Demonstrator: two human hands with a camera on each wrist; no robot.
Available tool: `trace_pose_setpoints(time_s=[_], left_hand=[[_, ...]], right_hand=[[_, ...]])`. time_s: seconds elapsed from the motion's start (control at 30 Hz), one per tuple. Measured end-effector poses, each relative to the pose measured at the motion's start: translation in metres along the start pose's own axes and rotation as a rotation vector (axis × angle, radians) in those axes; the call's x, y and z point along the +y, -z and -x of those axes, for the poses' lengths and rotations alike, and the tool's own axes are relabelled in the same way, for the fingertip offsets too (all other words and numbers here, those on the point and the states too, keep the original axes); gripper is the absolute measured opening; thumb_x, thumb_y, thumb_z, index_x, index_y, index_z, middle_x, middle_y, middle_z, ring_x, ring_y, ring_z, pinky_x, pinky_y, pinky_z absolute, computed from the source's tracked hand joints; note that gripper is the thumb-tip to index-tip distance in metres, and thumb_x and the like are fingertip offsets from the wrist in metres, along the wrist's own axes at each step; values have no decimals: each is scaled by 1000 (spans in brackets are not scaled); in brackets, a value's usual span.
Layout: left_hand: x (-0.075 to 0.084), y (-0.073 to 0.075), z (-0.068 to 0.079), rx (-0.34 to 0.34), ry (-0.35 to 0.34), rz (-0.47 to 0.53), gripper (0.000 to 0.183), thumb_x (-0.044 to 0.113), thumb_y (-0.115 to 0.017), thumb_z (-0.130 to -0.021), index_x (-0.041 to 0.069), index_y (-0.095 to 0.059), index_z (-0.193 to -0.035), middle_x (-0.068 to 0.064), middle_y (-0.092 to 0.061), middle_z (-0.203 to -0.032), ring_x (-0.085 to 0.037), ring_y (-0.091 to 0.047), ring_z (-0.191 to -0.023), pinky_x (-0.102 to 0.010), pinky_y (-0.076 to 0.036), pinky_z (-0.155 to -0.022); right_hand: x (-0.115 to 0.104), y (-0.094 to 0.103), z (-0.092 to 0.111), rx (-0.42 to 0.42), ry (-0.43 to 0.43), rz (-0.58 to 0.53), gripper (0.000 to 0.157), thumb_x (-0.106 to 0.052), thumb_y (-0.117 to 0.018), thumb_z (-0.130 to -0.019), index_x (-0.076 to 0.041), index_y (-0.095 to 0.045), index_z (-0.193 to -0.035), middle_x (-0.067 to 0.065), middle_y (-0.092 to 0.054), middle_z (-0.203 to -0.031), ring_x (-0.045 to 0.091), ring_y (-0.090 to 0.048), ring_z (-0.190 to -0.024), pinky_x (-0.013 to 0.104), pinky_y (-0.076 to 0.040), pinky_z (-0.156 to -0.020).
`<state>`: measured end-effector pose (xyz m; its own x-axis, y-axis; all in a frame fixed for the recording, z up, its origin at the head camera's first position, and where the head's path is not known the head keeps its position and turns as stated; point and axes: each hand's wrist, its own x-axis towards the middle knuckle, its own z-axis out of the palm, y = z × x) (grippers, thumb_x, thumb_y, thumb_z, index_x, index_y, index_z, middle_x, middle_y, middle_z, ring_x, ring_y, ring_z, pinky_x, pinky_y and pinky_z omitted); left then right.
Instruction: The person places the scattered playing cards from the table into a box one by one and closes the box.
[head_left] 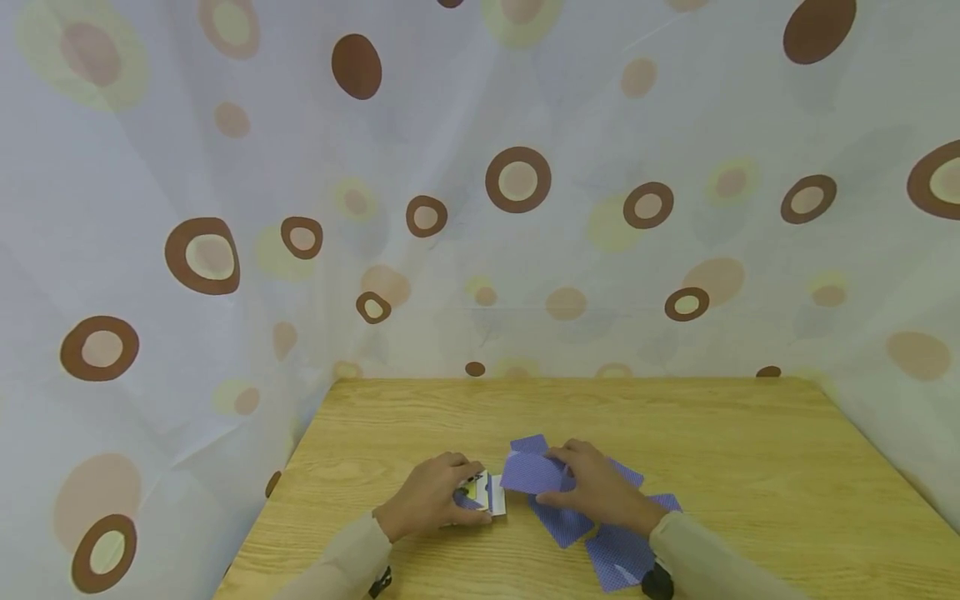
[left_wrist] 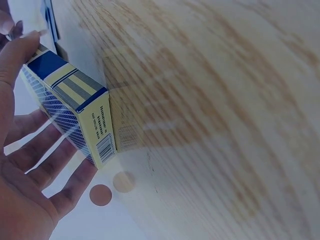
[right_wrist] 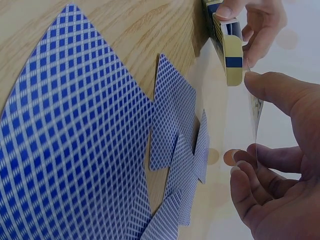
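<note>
Near the front of the table, my left hand (head_left: 438, 496) grips a small playing-card box (left_wrist: 102, 130), thumb on one side and fingers on the other. The box is cream and blue, with a barcode on its end, and its flap (right_wrist: 233, 62) stands open toward the right. Just right of it, my right hand (head_left: 596, 492) pinches a blue-backed playing card (head_left: 528, 472) between thumb and fingers. In the right wrist view that card appears nearly edge-on, close to the box opening. Several loose playing cards (head_left: 618, 554) lie face down beneath and beside the right hand, some overlapping.
The wooden table (head_left: 420, 417) reaches back to a pale curtain (head_left: 555, 258) with brown and peach circles, which also hangs along both sides. A dark wrist strap (head_left: 657, 581) shows below the right sleeve.
</note>
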<state>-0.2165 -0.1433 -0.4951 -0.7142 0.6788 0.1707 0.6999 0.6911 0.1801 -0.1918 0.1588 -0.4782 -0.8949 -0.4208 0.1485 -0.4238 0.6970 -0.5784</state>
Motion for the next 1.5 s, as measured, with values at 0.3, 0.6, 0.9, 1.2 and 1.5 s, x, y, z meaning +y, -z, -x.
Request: trace_pose_setpoints(time_s=[0.3,0.6,0.9,1.2,1.5], left_hand=[[2,-1,2,-4,8,10,78,67,-74,-84,9,-67,-135,-6,-68,-124,-19,-64,-109,-32,-55,-86],[4,1,3,-5,9,18,76,65,-75,-84,9,-67,-135,-6,-68,-124,-19,-65,-108,-32,-56,-86],[1,-1,2,-3,-1,14,77,67,-74,-84,10,-67,-136,-6,-68,-123,-19,-65,-108,-32,-56,-86],[0,-2,1,-10,1,12,78,68,-74,-84,10,-67,-136,-5,-68,-122,-17,-65,-107,-31,-55,-84],[2,4,1,-3,-12,2,74,66,-75,-84,12,-68,-134,-3,-68,-118,-14,-64,-102,-28,-55,-81]], right_hand=[[-6,-5,0,-23,-3,-12,71,-44,-84,-85,2,-63,-135,8,-61,-119,20,-55,-104,45,-51,-87],[-5,-11,-1,-18,30,-2,72,-46,-85,-84,2,-64,-134,15,-62,-127,31,-58,-114,52,-50,-95],[-11,-12,-2,-50,45,-10,74,-48,-84,-84,3,-63,-134,13,-61,-123,27,-56,-109,51,-51,-90],[-11,-18,-3,-89,50,-31,75,-46,-84,-84,3,-61,-137,20,-57,-135,37,-55,-119,56,-50,-96],[-21,-16,-7,-132,88,5,75,-45,-83,-86,4,-60,-138,9,-59,-121,23,-54,-107,45,-51,-87]])
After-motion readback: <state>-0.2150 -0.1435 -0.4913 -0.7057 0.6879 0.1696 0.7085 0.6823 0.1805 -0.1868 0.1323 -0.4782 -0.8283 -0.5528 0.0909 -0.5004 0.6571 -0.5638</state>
